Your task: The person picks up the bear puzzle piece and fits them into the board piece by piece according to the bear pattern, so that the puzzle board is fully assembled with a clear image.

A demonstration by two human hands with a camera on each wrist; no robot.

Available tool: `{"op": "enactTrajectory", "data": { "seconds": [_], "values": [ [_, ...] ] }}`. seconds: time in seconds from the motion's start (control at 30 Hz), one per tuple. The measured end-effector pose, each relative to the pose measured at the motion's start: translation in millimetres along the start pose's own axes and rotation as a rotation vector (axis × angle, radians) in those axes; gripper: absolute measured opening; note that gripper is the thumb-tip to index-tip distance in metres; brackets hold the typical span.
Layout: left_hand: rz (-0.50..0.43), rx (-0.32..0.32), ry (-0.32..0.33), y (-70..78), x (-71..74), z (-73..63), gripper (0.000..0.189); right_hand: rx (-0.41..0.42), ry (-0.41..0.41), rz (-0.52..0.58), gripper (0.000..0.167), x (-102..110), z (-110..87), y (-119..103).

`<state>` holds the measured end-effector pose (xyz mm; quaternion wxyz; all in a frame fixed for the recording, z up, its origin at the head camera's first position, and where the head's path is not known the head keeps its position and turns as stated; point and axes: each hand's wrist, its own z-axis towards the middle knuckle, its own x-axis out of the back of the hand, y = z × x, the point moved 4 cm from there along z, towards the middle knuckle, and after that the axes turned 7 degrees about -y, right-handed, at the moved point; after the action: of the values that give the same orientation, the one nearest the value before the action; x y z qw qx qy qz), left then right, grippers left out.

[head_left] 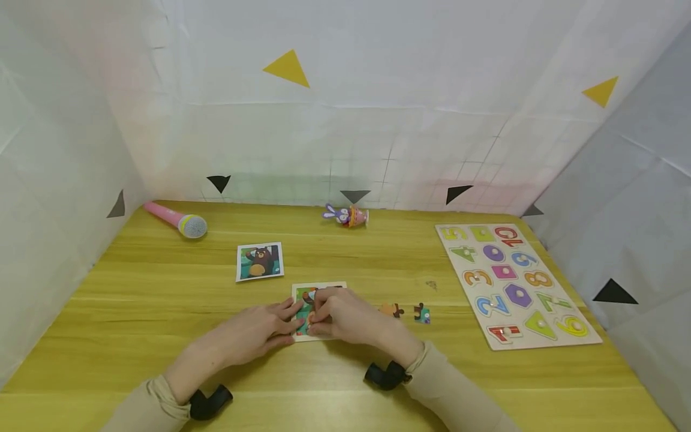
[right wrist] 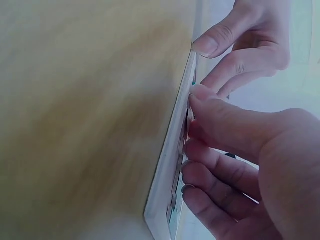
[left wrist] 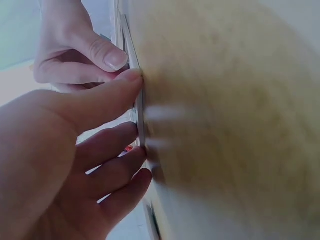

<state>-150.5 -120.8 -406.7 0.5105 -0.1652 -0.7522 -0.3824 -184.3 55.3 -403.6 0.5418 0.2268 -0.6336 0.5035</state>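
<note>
A small jigsaw board [head_left: 320, 339] with a pale border and a green picture lies on the table in front of me. My left hand [head_left: 259, 333] rests at its left side, fairly straight fingers touching the frame. Over its right half, my right hand [head_left: 345, 318] has bent fingers, the thumb and index pinching a small puzzle piece, mostly hidden by them, at the picture. From the right wrist, the board's edge [right wrist: 162, 190] shows with those fingertips right at its surface. To the right lie an orange puzzle piece [head_left: 398, 310], partly covered, and a teal puzzle piece [head_left: 423, 314].
A bear picture card [head_left: 261, 262] lies behind the left hand. Farther back are a pink toy microphone [head_left: 173, 218] and a purple rabbit toy [head_left: 345, 215]. The wooden number board [head_left: 518, 288] fills the right side. White sheeting [head_left: 345, 132] walls the table.
</note>
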Motion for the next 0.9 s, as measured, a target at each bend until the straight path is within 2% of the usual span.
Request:
{"op": "enactTrajectory", "data": {
  "seconds": [0.23,0.57,0.8,0.9],
  "values": [
    [-0.019,0.006,-0.010,2.3,1.0,-0.8,0.044,-0.012,-0.014,0.042,0.018,-0.3,-0.7,2.1],
    [0.042,0.032,-0.023,4.9,1.2,-0.4,0.043,-0.042,-0.033,0.091,0.014,-0.4,-3.3,1.0],
    [0.099,0.015,0.007,9.5,2.1,-0.6,0.042,-0.041,-0.034,0.099,0.014,-1.4,-3.7,1.1],
    [0.096,0.012,0.019,10.9,2.2,-0.8,0.041,-0.040,-0.032,0.096,0.014,-0.7,-3.5,0.6]
  ]
}}
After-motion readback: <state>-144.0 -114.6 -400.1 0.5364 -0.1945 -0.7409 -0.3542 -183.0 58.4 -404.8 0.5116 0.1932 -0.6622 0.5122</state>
